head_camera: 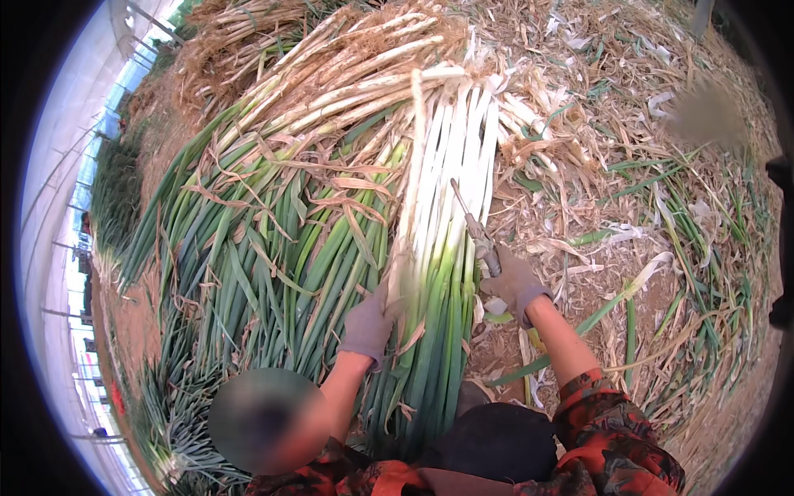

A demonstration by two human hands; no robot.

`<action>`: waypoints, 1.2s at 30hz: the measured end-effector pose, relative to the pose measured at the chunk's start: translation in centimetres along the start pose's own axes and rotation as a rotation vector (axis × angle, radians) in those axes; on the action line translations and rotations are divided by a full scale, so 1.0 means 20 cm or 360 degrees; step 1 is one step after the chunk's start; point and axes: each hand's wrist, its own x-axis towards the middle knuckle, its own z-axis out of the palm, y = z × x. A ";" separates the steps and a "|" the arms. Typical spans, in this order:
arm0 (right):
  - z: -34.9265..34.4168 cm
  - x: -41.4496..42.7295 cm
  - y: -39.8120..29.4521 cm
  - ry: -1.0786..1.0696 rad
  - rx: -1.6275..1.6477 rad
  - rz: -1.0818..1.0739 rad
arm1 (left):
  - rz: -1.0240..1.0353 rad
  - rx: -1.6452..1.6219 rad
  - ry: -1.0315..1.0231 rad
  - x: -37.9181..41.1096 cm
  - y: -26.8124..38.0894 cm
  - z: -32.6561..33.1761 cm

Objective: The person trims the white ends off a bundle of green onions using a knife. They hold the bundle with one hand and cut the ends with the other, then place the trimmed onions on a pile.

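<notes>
My left hand, in a grey glove, is closed around an unpeeled green onion stalk with a dry brownish skin. My right hand, also gloved, grips the handle of a narrow metal tool, perhaps a knife; its thin tip points up and away over the white stems. Peeled green onions with clean white stems lie side by side between my hands, roots away from me and green leaves towards me. To their left spreads a large heap of unpeeled green onions.
More green onions with brown roots are piled at the far left. Dry husks and leaf scraps cover the ground on the right. Green bundles lie beside plastic sheeting at the left edge.
</notes>
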 end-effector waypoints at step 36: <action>-0.04 0.08 -0.13 0.0130 0.0056 0.0039 | 0.0006 -0.0822 0.0399 0.10 0.07 0.19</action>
